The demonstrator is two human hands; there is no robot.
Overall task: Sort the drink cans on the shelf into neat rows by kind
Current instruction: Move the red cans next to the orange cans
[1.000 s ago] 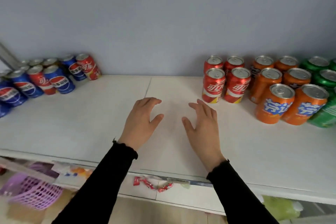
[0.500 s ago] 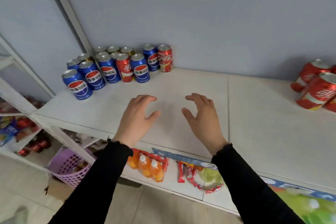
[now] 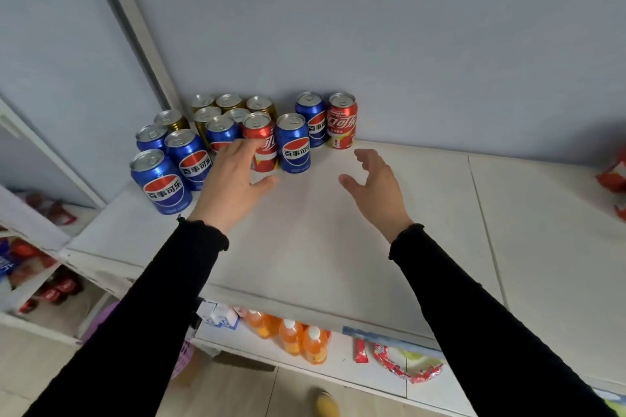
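Both hands reach over the white shelf [image 3: 321, 247], black sleeves to the wrist. Left hand [image 3: 233, 176]: fingers spread and lightly bent, holding nothing, fingertips in front of a red Coca-Cola can [image 3: 262, 142] and partly hiding its label; contact cannot be told. Right hand [image 3: 376, 183]: loosely spread, empty, above bare shelf, apart from every can. Mixed cluster at the back left corner against the grey wall [image 3: 406, 44]: blue Pepsi cans reading 百事可乐, nearest one [image 3: 161, 181] at front left, another [image 3: 293, 144] just right of the red can; gold cans [image 3: 233, 105] behind, labels hidden; second red Coca-Cola can [image 3: 342, 120] at the cluster's right end. Lower shelf: orange drink bottles [image 3: 291, 337], red packets [image 3: 403, 364].
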